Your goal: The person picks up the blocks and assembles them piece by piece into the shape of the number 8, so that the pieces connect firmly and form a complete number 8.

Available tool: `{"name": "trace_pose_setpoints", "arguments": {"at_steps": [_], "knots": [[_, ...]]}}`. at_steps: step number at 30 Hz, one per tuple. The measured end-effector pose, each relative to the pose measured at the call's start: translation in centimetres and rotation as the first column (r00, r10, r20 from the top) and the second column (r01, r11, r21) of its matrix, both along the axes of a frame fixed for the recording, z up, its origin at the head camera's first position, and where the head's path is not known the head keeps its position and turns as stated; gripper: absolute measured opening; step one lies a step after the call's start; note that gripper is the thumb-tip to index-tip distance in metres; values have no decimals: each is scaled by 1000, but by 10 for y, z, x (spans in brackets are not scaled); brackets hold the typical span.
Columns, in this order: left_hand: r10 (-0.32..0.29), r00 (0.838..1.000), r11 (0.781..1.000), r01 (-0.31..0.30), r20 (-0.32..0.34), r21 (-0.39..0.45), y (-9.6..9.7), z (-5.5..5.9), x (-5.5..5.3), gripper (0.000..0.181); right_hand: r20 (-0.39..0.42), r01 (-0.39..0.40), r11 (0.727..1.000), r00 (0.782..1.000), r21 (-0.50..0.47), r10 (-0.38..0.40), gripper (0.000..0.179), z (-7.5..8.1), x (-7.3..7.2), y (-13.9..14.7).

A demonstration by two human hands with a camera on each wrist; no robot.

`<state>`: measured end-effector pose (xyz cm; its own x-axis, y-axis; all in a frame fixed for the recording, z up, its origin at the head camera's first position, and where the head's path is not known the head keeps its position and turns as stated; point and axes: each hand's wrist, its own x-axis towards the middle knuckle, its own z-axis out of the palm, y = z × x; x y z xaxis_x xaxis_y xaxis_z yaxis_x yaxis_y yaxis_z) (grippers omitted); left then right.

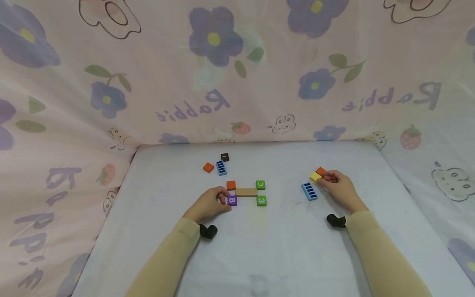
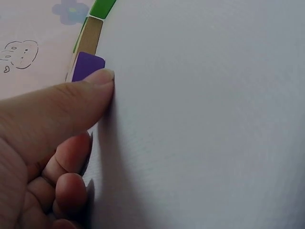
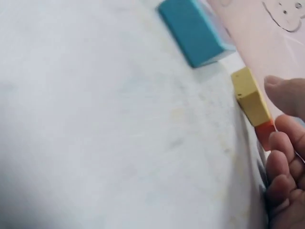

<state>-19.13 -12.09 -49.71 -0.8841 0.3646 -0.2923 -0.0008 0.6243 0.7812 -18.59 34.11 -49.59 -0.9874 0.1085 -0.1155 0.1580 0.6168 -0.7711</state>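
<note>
A wooden bar lies among small square blocks: an orange block and a purple block marked 8 at its left end, two green blocks at its right. My left hand pinches the purple block from the left, its thumb against the near side and the other fingers curled. On the right, a yellow block touches another orange block. My right hand is beside this pair with fingers loosely bent. In the right wrist view its thumb stands apart from the yellow block.
A blue block with dark bars lies just left of my right hand. Farther back on the left are a similar blue block, an orange block and a dark block. Patterned cloth walls the white table.
</note>
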Motion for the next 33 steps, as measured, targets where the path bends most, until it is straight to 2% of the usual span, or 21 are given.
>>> {"name": "trace_pose_setpoints", "arguments": {"at_steps": [6,18,29,33], "knots": [[6,1000,1000,-6,-7,9,-1,1,0,36,53,25,998,998,-53,-22,63,-5,-4,4],[-4,1000,1000,4,5,-2,1,4,0,36,31,1,1000,1000,10,-1,63,-7,-3,-5],[5,1000,1000,-6,16,20,1,3,-1,36,46,54,998,997,17,-55,68,-9,-3,-17],[4,1000,1000,-5,10,19,0,2,0,36,47,46,998,998,32,-48,66,-8,-2,-19]]}}
